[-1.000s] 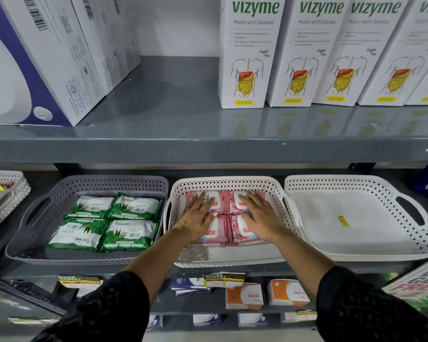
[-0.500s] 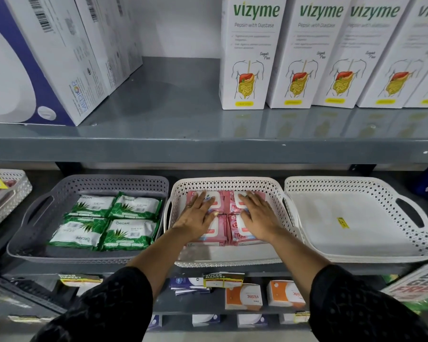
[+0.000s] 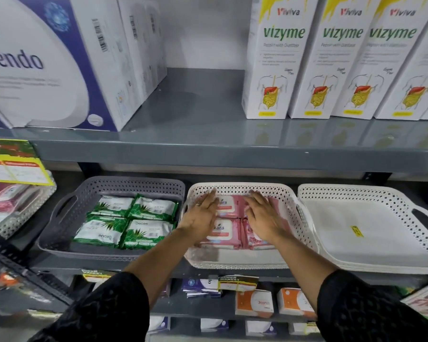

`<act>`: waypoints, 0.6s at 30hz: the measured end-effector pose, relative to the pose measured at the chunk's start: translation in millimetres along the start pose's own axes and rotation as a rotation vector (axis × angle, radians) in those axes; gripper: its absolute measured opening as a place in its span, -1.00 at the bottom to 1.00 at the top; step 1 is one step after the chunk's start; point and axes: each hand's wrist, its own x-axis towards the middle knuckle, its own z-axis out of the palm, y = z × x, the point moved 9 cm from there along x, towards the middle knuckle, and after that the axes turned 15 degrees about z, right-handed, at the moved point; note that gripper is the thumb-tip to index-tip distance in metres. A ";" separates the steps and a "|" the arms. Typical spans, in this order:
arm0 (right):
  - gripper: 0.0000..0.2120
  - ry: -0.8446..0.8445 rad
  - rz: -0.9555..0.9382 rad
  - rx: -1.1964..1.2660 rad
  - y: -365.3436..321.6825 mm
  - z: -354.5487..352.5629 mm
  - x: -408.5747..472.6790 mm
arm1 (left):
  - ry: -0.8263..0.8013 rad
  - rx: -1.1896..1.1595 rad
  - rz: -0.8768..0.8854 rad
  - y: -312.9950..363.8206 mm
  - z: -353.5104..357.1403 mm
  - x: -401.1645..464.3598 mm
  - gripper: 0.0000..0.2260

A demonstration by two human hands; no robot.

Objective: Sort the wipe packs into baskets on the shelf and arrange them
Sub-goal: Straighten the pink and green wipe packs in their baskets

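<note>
1. Middle basket (image 3: 242,262): cream plastic, perforated walls, rounded corners; sits at the front edge of the grey metal shelf (image 3: 208,154)'s lower tier.
2. Pink wipe packs (image 3: 226,218): soft glossy pouches, 2x2 block toward the basket's back wall.
3. Left hand (image 3: 203,218): fingers released, flat, palm on the left packs.
4. Right hand (image 3: 263,219): fingers spread, flat on the right packs, no grasp.
5. Grey basket (image 3: 67,213), left: four green packs (image 3: 126,222), crinkly film, 2x2.
6. White basket (image 3: 381,243), right: smooth floor w/ yellow sticker.
</note>
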 end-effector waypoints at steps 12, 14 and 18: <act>-0.51 -0.120 -0.228 0.124 -210.1 27.7 -8.6 | 0.160 -0.025 -0.340 -191.5 -42.0 -178.9 -0.54; -0.45 -0.253 -0.248 0.023 -237.9 54.8 -17.1 | 0.049 -0.050 -0.388 -216.6 -28.0 -198.7 -0.53; -0.35 -0.476 -0.164 -0.161 -265.7 112.8 -33.9 | -0.136 -0.154 -0.393 -239.5 -0.7 -211.8 -0.49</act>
